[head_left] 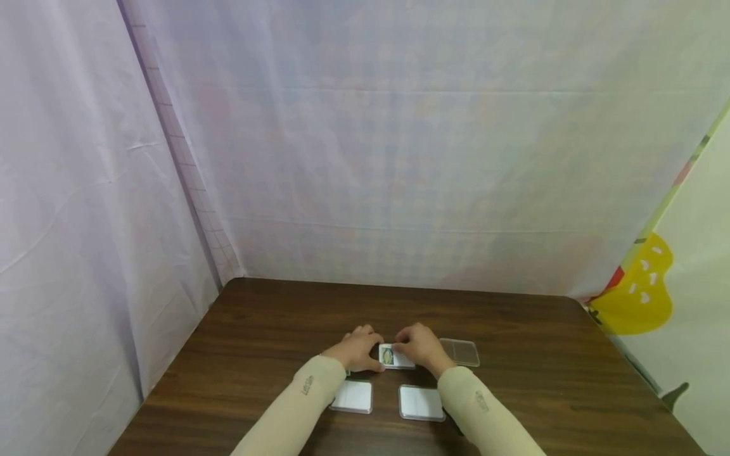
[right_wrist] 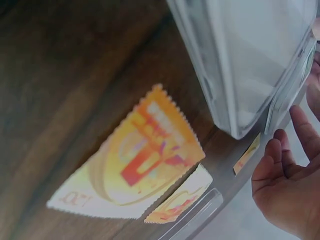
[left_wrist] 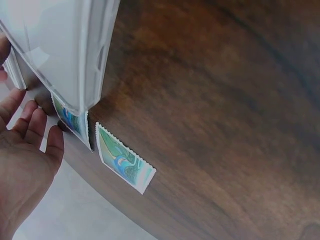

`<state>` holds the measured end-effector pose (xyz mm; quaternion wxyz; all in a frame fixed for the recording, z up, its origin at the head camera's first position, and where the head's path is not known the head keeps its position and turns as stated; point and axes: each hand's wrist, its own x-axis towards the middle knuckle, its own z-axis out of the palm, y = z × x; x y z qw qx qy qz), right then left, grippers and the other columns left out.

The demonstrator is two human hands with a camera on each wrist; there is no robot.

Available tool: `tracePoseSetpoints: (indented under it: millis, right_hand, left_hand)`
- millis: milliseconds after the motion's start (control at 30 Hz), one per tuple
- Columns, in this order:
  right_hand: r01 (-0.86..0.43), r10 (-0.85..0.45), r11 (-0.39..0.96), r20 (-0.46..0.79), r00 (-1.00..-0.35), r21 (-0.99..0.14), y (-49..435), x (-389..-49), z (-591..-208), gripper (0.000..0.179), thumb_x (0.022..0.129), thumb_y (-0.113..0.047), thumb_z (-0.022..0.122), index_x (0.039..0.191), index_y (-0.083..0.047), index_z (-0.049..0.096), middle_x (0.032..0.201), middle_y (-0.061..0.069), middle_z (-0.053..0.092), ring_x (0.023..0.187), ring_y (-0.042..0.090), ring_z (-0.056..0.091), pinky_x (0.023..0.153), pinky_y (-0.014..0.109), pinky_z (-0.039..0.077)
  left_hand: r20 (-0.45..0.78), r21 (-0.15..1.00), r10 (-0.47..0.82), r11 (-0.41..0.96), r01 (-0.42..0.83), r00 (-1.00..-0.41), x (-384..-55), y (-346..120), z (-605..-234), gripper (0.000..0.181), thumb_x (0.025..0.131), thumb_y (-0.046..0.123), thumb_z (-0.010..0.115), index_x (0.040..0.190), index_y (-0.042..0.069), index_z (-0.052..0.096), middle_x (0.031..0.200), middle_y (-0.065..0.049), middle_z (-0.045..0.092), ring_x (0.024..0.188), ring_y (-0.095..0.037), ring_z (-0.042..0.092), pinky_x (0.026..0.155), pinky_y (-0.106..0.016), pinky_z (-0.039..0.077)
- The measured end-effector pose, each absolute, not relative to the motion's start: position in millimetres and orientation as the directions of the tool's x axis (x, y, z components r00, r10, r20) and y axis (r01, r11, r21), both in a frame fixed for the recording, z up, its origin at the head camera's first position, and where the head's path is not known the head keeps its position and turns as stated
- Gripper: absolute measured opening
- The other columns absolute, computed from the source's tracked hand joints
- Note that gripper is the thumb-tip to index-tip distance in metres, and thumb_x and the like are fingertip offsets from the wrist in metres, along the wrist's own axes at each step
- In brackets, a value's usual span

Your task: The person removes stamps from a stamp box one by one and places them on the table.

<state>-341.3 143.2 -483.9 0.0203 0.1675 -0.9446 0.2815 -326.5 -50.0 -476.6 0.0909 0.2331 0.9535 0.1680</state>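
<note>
A clear case with a white insert (head_left: 403, 361) lies flat between my hands in the head view. On its left half is a postage stamp (head_left: 387, 356) with a green-and-yellow picture. My left hand (head_left: 356, 350) holds the case at its left end, thumb at the near edge and forefinger at the far edge. My right hand (head_left: 423, 348) reaches over the right half, thumb and forefinger pinched together at the stamp's upper right edge. Part of the case is hidden under it. In the wrist views, the outer fingers of the left hand (left_wrist: 25, 165) and right hand (right_wrist: 290, 192) are loosely bent.
Nearer me lie two more clear cases with white inserts, a left one (head_left: 352, 397) and a right one (head_left: 421, 403). A transparent lid (head_left: 461, 352) is at the right. Green-blue stamps (left_wrist: 124, 161) lie by my left wrist, orange stamps (right_wrist: 145, 165) by my right.
</note>
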Motion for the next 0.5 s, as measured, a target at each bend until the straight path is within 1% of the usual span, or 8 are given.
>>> tracePoseSetpoints:
  millis: [233,367,500]
  right_hand:
    - [-0.348,-0.310,0.808,0.159,-0.937,-0.476,140.1,-340.0,-488.6,0.019,0.080,-0.023,0.081,0.090,-0.007,0.076,0.091,0.006,0.068,0.094,0.031,0.061,0.085,0.048,0.049]
    - [-0.351,-0.308,0.818,0.167,-0.937,-0.456,140.8,-340.4,-489.2,0.021,0.080,-0.024,0.082,0.091,-0.008,0.077,0.093,0.008,0.068,0.096,0.034,0.060,0.085,0.051,0.048]
    - [-0.338,-0.300,0.832,0.156,-0.941,-0.439,141.8,-341.6,-490.2,0.019,0.080,-0.025,0.082,0.090,-0.009,0.077,0.092,0.007,0.067,0.095,0.033,0.060,0.083,0.050,0.049]
  left_hand:
    - [-0.077,0.351,0.484,0.832,0.430,-0.872,-326.9,-49.1,-476.8,0.054,0.083,0.040,0.079,0.128,0.014,0.062,0.125,-0.004,0.052,0.120,-0.023,0.046,0.102,-0.041,0.039]
    - [-0.078,0.352,0.479,0.834,0.426,-0.874,-327.0,-49.3,-476.8,0.055,0.083,0.040,0.079,0.128,0.014,0.062,0.125,-0.005,0.052,0.121,-0.023,0.046,0.102,-0.041,0.039]
    - [-0.081,0.353,0.474,0.836,0.419,-0.877,-327.1,-50.0,-477.9,0.056,0.082,0.041,0.079,0.128,0.014,0.062,0.126,-0.004,0.052,0.121,-0.023,0.046,0.102,-0.041,0.039]
